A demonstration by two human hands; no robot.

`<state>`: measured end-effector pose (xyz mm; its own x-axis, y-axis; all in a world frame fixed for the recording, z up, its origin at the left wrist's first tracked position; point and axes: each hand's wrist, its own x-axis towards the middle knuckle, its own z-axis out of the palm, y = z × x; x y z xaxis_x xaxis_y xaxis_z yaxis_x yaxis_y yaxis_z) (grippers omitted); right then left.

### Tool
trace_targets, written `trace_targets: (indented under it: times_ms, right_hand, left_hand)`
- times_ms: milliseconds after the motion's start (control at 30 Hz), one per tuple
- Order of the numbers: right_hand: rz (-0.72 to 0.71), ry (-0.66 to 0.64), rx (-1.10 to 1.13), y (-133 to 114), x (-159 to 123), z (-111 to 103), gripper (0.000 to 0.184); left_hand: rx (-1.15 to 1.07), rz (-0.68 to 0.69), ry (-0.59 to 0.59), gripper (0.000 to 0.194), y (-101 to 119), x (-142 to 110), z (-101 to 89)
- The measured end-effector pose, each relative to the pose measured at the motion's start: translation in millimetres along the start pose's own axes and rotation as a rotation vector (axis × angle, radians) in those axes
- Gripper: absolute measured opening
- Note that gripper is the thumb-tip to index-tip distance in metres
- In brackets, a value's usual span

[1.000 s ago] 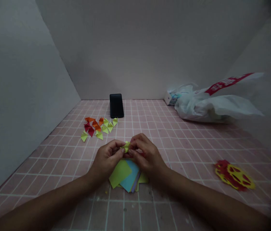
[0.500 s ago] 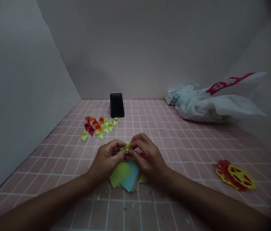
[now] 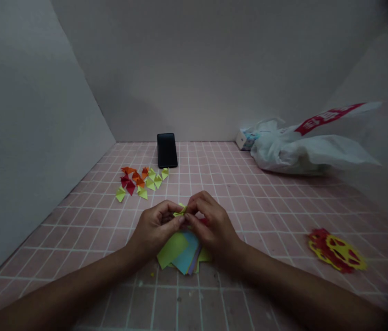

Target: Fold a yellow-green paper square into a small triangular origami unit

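A small folded piece of yellow paper (image 3: 180, 212) is pinched between both hands, above the middle of the table. My left hand (image 3: 154, 226) grips its left side between thumb and fingers. On the other side, the fingertips of my right hand (image 3: 210, 221) close on its right end. Below them lies a loose stack of coloured paper sheets (image 3: 182, 254), green, blue, purple and yellow, partly hidden by the hands. A bit of red shows beside my right thumb. Several small folded paper pieces (image 3: 140, 182) in red, orange and yellow lie beyond my left hand.
A black phone (image 3: 167, 150) lies near the back wall. At the back right, a white plastic bag (image 3: 293, 154) with red print rests against a small box (image 3: 244, 139). Red and yellow paper cut-outs (image 3: 338, 252) lie at the right. The table (image 3: 249, 197) has a pink grid surface.
The folded yellow paper has tilted and looks flatter between my fingertips. My left thumb has shifted slightly right, nearer my right fingers. Everything else stays in place.
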<state>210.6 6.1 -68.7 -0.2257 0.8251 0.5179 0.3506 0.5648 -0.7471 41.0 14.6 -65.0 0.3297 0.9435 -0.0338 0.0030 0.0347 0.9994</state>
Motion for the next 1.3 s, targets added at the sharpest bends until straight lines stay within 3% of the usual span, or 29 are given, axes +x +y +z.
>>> trace_targets:
  times_ms: [233, 400, 1067, 1167, 1300]
  right_hand:
    - [-0.033, -0.030, 0.113, 8.7, 7.5, -7.7, 0.012]
    - [0.021, -0.089, 0.211, 10.7, 12.0, -11.5, 0.009]
    - [0.037, -0.033, 0.055, 1.0, 6.0, -2.9, 0.013]
    - [0.084, -0.024, 0.087, 2.3, 6.2, -3.4, 0.011]
    - [0.271, 0.062, 0.213, 7.8, 7.4, -5.1, 0.005]
  left_hand:
    - [-0.140, -0.103, 0.031, 0.025, 4.7, 5.5, -0.2]
    - [-0.218, -0.092, 0.032, 0.027, 2.6, 9.0, -2.9]
    - [0.029, 0.000, 0.060, 0.019, -3.4, 4.5, 0.4]
    - [-0.049, -0.048, 0.076, 0.021, 0.4, 5.4, 1.3]
    - [-0.171, -0.127, 0.116, 0.027, 2.6, 7.9, 1.0]
